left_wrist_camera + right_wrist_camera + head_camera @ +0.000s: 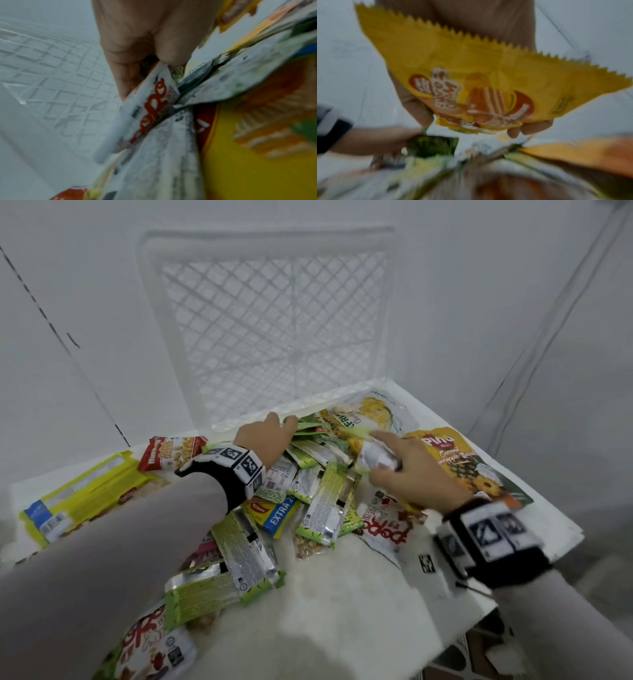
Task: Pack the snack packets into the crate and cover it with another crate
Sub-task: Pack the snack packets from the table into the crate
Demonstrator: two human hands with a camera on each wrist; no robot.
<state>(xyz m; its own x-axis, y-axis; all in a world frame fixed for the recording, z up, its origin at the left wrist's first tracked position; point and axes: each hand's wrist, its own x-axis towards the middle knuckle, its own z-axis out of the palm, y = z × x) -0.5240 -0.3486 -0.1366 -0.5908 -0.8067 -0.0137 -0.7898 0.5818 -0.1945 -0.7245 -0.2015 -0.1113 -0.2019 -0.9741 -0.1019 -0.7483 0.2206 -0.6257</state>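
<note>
A white lattice crate [274, 313] stands tipped at the back of the table, its mesh base facing me. A heap of snack packets [318, 491] lies in front of it. My left hand [270, 436] reaches into the heap by the crate's lower wall. In the left wrist view its fingers [147, 54] pinch a white packet with red print [154, 97]. My right hand [407, 474] is over the right of the heap. Its fingers [530, 127] curl round a yellow wafer packet [479, 88] held against the palm.
A long yellow pack [85, 498] and a red peanut packet [171, 451] lie at the left. A big yellow pineapple pouch [459, 460] lies at the right, near the table's edge [513, 570]. A white popcorn packet [387, 529] sits below my right hand. White walls close in behind.
</note>
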